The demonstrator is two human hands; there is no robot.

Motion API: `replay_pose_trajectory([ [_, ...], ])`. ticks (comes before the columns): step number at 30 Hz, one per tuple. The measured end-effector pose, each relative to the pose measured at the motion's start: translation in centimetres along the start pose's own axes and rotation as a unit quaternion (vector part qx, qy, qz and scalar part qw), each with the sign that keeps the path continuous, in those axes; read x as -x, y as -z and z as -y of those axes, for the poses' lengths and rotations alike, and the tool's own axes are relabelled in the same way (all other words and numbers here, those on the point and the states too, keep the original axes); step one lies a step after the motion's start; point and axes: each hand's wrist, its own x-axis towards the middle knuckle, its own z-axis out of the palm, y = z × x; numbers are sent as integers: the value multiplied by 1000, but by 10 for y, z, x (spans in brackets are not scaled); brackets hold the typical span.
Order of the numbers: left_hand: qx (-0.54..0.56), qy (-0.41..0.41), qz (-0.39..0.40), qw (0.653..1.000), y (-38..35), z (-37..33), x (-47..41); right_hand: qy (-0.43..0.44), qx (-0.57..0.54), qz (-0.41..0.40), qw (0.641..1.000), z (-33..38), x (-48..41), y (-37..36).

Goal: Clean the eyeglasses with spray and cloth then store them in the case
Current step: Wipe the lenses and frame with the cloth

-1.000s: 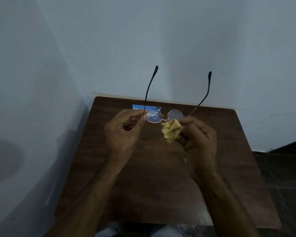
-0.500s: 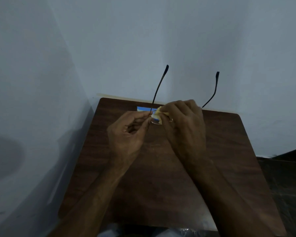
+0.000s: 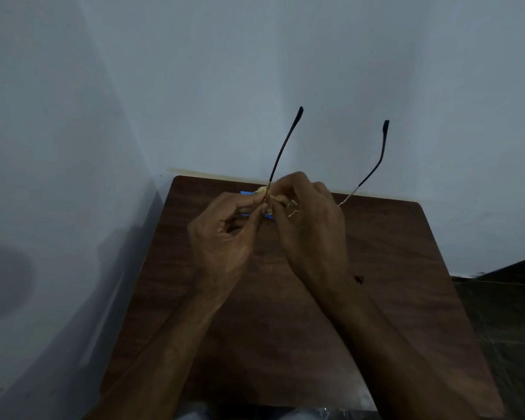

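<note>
We hold the eyeglasses (image 3: 278, 160) above the desk's (image 3: 285, 313) far edge, temples open and pointing away from us. Our left hand (image 3: 225, 237) pinches one end of the frame. Our right hand (image 3: 312, 231), fingers curled, pinches the yellow cloth (image 3: 279, 199) round a lens. Wiping seems under way; next should come the other lens, then folding for the case. A blue item (image 3: 246, 193) lies half hidden beneath.

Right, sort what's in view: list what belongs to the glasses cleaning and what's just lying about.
In the job: eyeglasses, pinched by the left hand; yellow cloth, held against them by the right hand.

Lying about: flat blue item behind the hands, mostly hidden, so its role is unclear; wooden table under everything.
</note>
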Motion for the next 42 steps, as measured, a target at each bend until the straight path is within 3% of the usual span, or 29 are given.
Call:
replay_pose_trajectory([
  [4,-6,9,-19,1000,3,0,4,-6,-59,-10,998,2,10,8],
  [8,-6,7,-8,1000,3,0,2,43,60,-20,997,-7,-2,6],
  [14,7,-1,-30,1000,5,-4,-7,31,19,-2,999,13,4,2],
  [20,30,19,-12,999,9,-9,-13,116,91,-14,989,-2,3,16],
  [24,54,47,-3,997,13,-12,-24,163,100,26,981,0,3,18],
  [28,73,51,-6,996,13,-21,-30,216,124,-35,968,-2,-5,20],
  [32,161,94,-39,982,6,-27,-31,260,129,-75,954,3,-11,20],
  [38,259,223,-92,935,-4,-35,-23,238,107,-34,965,-2,-10,18],
  [42,207,207,-84,953,-4,-32,-20,206,131,-16,970,-3,-16,18],
])
